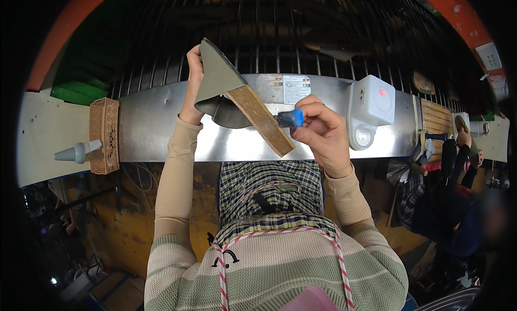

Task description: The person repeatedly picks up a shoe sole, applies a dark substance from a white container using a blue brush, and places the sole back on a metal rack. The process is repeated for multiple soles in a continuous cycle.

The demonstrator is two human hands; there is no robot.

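Above the metal bench, my left hand (195, 68) is closed round the far side of a grey-green, suede-like boot (219, 74), its fingers partly hidden behind it. The boot is tilted, with a long, flat brown strip like a sole edge (260, 118) slanting down to the right. Below the strip shows a darker, curved grey part. My right hand (326, 130) pinches a small tool with a blue end and a dark grey body (291, 118). The tool's far tip meets the brown strip or passes behind it; I cannot tell which.
A white box-shaped device (375, 101) stands on the steel bench (145, 128) at right. Printed sheets (296, 89) lie at its far edge, before dark metal bars. To the left are a tan basket (104, 136) and a grey cone (75, 152). Another person (463, 203) works at far right.
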